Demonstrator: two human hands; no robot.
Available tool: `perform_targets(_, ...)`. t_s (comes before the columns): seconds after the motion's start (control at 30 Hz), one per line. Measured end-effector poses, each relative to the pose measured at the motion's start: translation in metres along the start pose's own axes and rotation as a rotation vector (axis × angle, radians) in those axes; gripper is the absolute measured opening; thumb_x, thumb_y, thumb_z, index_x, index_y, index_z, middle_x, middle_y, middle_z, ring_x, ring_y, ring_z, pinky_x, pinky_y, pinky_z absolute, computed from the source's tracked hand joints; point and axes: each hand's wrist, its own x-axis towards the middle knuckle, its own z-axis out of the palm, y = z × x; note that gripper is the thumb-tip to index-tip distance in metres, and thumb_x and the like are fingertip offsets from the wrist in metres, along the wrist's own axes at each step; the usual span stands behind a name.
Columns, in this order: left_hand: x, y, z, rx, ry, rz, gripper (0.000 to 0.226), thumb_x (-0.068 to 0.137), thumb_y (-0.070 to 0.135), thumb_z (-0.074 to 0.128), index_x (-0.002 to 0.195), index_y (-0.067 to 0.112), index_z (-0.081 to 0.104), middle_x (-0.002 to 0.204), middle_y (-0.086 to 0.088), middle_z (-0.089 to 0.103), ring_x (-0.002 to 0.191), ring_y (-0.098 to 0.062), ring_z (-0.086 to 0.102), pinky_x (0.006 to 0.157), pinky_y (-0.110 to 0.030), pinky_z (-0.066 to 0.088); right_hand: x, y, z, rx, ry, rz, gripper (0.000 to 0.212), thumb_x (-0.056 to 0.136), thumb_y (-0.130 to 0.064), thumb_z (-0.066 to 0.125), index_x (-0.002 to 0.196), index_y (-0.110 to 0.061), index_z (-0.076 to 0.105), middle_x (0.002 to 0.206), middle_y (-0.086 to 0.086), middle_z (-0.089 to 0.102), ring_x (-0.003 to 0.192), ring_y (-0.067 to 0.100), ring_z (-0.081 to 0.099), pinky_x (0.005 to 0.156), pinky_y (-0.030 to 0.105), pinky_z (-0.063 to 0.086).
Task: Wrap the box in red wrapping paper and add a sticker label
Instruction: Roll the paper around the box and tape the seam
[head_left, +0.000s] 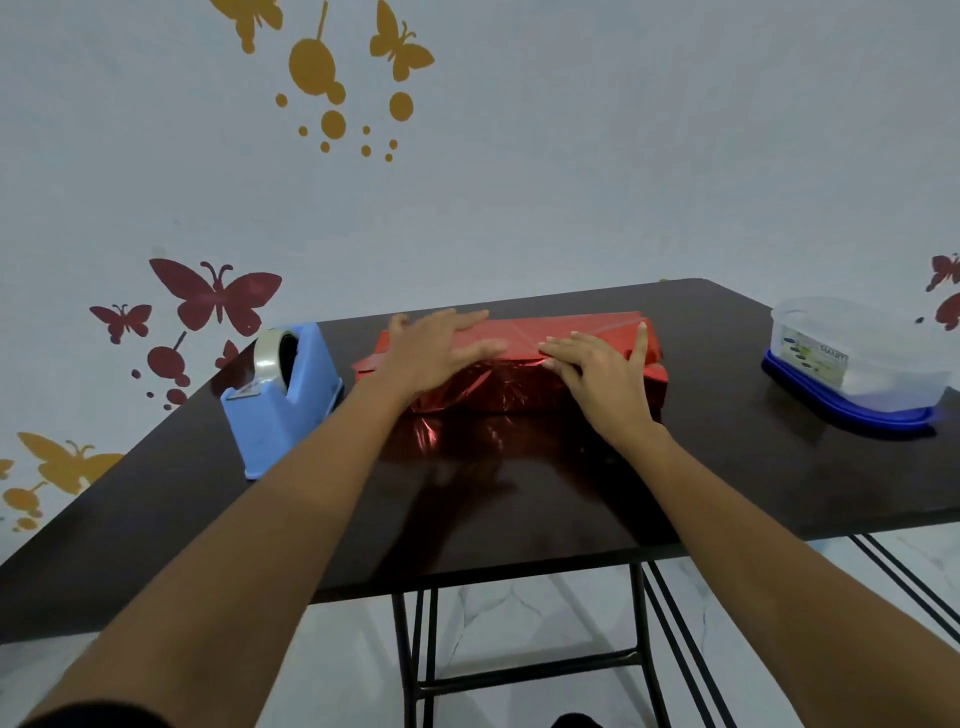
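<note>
This looks like a room in a home rather than a workplace. The pale wall (571, 156) carries stick-on decals: maroon butterflies (215, 296) and mustard-yellow butterflies (400, 44) with dots. A dark glossy table (519, 493) on thin black metal legs (641, 623) stands on a white marble-look floor (519, 613). A blue tape dispenser (283, 400) sits near its left edge, and a clear plastic food container (857, 358) with a blue lid sits near its right edge.

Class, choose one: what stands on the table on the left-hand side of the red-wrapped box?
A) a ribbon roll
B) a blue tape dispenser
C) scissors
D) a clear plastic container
B: a blue tape dispenser stands beside the left hand, while the clear plastic container sits to the right of the red-wrapped box.
</note>
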Motion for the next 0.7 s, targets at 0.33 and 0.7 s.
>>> perform_targets(0.33,-0.016,0.065,0.024,0.477,0.101,-0.135,0.052,0.093,0.058,0.039,0.104,0.014,0.063,0.108,-0.009,0.067,0.103,-0.029,0.061,0.099,-0.043,0.032,0.004,-0.005,0.0,0.294,0.086,0.277,0.058,0.099,-0.044,0.034,0.15,-0.026,0.013,0.158,-0.005,0.007,0.146,0.011,-0.001,0.111,0.046,-0.016)
perform_targets(0.7,-0.001,-0.015,-0.01,-0.688,-0.421,-0.561,0.053,0.086,0.053,0.058,0.116,0.01,0.063,0.117,-0.008,0.064,0.102,-0.025,0.061,0.094,-0.04,0.048,0.021,-0.009,-0.011,1.057,-0.316,0.937,0.068,0.094,-0.052,0.043,0.139,-0.002,0.035,0.139,0.017,0.045,0.124,0.034,0.047,0.098,0.044,0.043)
